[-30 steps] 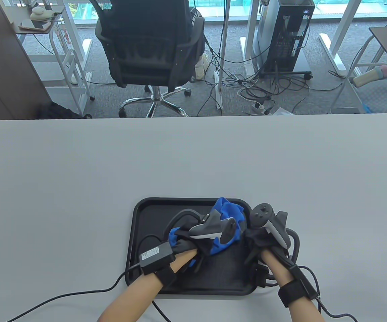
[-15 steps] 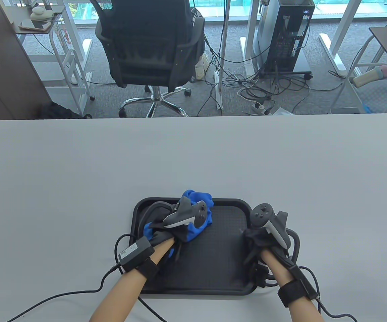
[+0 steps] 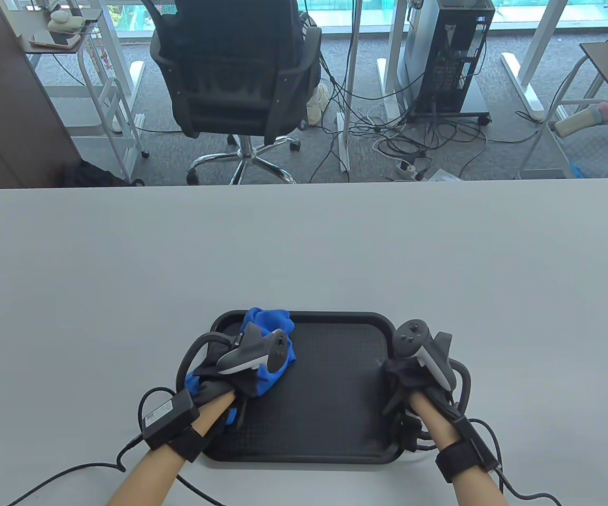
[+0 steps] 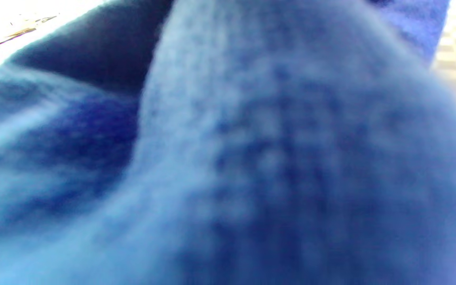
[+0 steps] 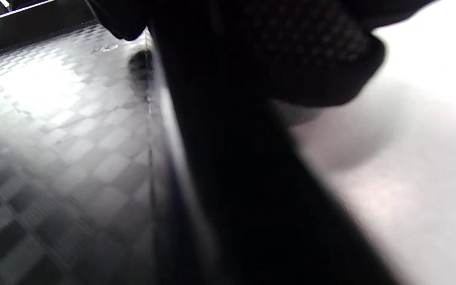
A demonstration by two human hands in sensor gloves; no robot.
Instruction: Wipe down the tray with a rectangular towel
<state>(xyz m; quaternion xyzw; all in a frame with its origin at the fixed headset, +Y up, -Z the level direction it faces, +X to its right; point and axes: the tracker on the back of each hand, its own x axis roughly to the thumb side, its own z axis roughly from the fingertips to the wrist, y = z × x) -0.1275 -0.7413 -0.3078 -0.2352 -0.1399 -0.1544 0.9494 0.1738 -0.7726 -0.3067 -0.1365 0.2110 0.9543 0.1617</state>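
Observation:
A black tray point(image 3: 330, 390) with a textured floor lies at the table's near edge. My left hand point(image 3: 230, 377) grips a bunched blue towel point(image 3: 270, 321) and presses it on the tray's far left corner. The towel fills the left wrist view point(image 4: 251, 158). My right hand point(image 3: 414, 379) holds the tray's right rim. In the right wrist view its dark gloved fingers point(image 5: 291, 51) curl over the rim point(image 5: 220, 190), with the tray floor point(image 5: 54, 138) to the left.
The grey table point(image 3: 304, 247) stretches far beyond the tray. Glove cables point(image 3: 72, 469) trail off the near edge on both sides. An office chair point(image 3: 235, 79) and a computer tower point(image 3: 446, 58) stand on the floor behind the table.
My left hand has slid the blue towel leftward across the tray, from the far right part to the far left corner. My right hand has stayed on the right rim.

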